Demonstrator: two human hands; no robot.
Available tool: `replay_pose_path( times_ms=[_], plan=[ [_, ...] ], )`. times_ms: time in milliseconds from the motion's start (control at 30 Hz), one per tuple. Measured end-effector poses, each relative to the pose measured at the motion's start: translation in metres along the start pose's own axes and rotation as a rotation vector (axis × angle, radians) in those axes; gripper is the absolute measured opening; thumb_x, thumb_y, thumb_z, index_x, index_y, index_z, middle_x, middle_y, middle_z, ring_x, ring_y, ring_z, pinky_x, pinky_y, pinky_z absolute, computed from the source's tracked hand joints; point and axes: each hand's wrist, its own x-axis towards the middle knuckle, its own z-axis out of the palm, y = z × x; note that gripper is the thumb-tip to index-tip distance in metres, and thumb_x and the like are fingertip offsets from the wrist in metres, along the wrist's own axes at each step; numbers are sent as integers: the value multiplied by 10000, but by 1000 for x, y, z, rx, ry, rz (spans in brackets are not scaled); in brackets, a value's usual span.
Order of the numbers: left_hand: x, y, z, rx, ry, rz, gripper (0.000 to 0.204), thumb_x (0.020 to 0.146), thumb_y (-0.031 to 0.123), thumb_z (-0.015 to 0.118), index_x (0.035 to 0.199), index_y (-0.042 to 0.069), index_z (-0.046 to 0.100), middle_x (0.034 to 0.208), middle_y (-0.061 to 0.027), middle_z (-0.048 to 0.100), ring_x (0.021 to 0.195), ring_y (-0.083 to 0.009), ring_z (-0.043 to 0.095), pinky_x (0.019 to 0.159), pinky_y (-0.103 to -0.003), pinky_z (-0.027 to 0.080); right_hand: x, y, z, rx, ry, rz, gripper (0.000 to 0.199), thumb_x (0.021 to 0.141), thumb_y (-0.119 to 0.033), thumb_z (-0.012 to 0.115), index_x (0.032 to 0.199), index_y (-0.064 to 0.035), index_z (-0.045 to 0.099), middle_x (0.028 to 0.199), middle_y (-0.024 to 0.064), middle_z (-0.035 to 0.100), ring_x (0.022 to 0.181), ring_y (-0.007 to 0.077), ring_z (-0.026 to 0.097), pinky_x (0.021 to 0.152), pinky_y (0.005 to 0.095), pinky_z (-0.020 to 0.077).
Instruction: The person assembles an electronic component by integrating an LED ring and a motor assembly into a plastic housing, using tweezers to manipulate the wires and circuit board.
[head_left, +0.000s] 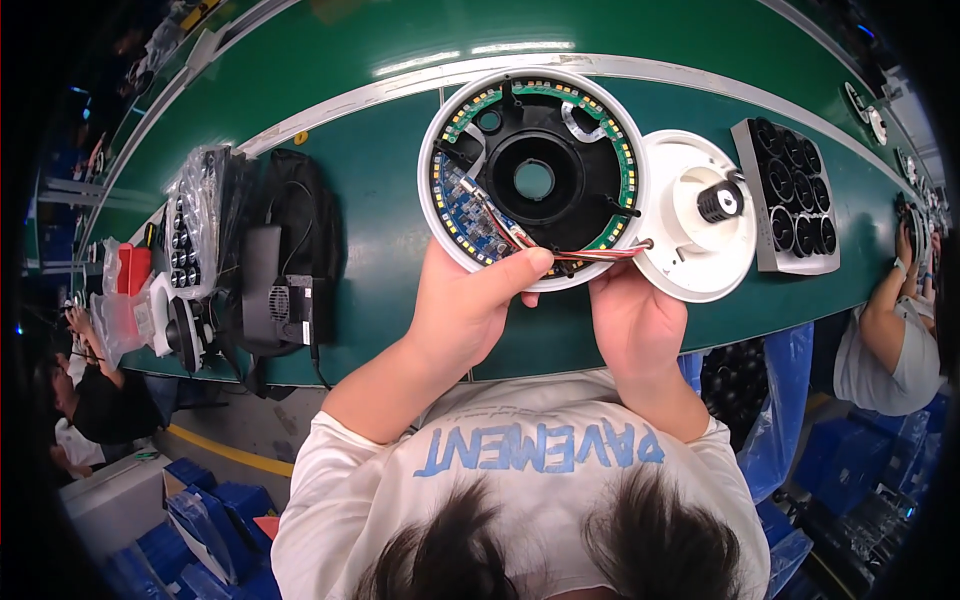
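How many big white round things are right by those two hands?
2. One is the open housing, gripped by the left hand. The other is the cover, just right of it, beside the right hand. Anything underneath would be hidden.

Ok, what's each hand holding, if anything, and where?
Left hand: round black white-rimmed housing, by its lower rim. Right hand: fingers mostly hidden behind the round white base, lower left; grip unclear.

The green table supports a grey tray of round black parts at two o'clock; a black bag, ten o'clock.
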Motion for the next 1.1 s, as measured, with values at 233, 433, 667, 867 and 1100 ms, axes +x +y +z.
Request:
replay_pose_path(
  times_ms=[233,433,667,867,1100],
  plan=[
    [0,0,-1,-91,18,-117,331,720,49,649,1020,54,510,845,-23,588,714,-82,559,484,-194,421,-6,1,-5,-206,-64,-240,383,881,-259,440,1235,-124,391,1212,35,445,1033,187,466,863,358,389],
    [-1,-2,1,19,9,-98,349,705,59,669,1019,61,515,847,-21,589,717,-87,564,470,-194,420,-7,-1,-10,-375,8,-423,568,876,-494,365,1320,-149,282,1341,29,337,1224,220,351,1010,389,300],
    [-3,-2,5,-4,-17,-139,337,694,61,678,991,66,520,812,-11,574,665,-78,543,440,-197,399,-6,-11,-16,-593,-142,-582,569,884,-495,333,1312,-121,306,1339,55,344,1208,242,375,1012,394,302],
    [-4,0,2,-34,-13,-211,345,688,64,682,989,76,513,795,1,561,642,-63,516,435,-190,374,-7,-23,-3,-19,75,-581,546,889,-463,348,1301,-106,331,1330,61,359,1213,233,370,1021,387,286],
    [-5,2,8,-58,-37,-201,362,694,43,668,1018,59,508,827,-14,572,672,-70,533,436,-186,374,-9,-16,-36,-657,-286,-593,526,891,-441,361,1294,-103,346,1321,61,375,1205,226,382,1020,382,289]
  ],
)
